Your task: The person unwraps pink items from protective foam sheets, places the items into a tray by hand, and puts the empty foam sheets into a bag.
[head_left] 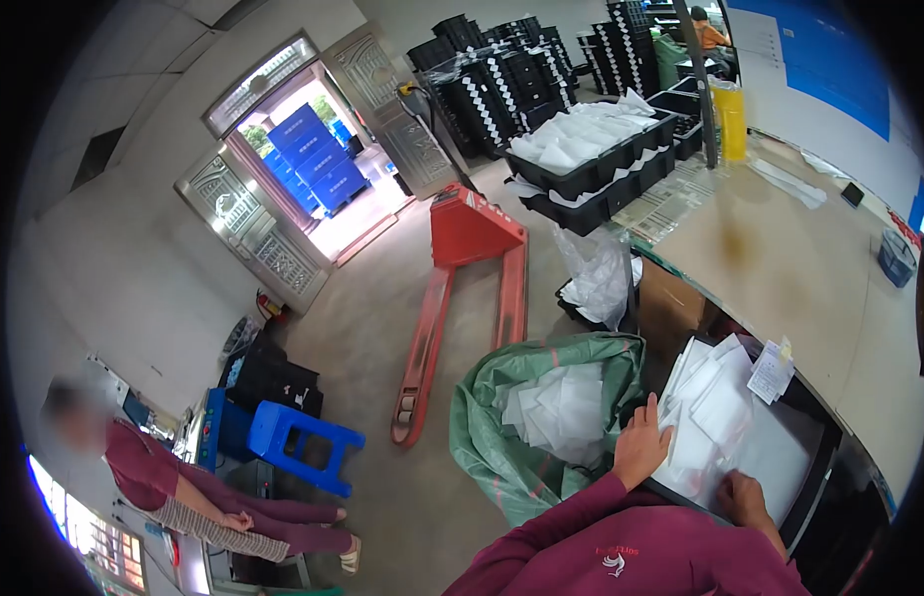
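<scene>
My left hand point(641, 443) grips the left edge of a stack of white flat bags point(722, 407) lying in a black tray point(817, 467) on the table edge. My right hand point(745, 497) rests on the lower part of the same white stack, fingers pressed on the sheets. A small printed paper slip point(772, 372) lies on top of the stack at the right. Both arms wear maroon sleeves.
A green sack point(501, 452) holding more white bags sits on the floor left of the tray. A red pallet jack point(462, 288) lies on the concrete floor. Black trays point(591, 174) of white bags stack on the wooden table point(780, 258). Another person point(184, 487) sits at lower left by a blue stool point(303, 442).
</scene>
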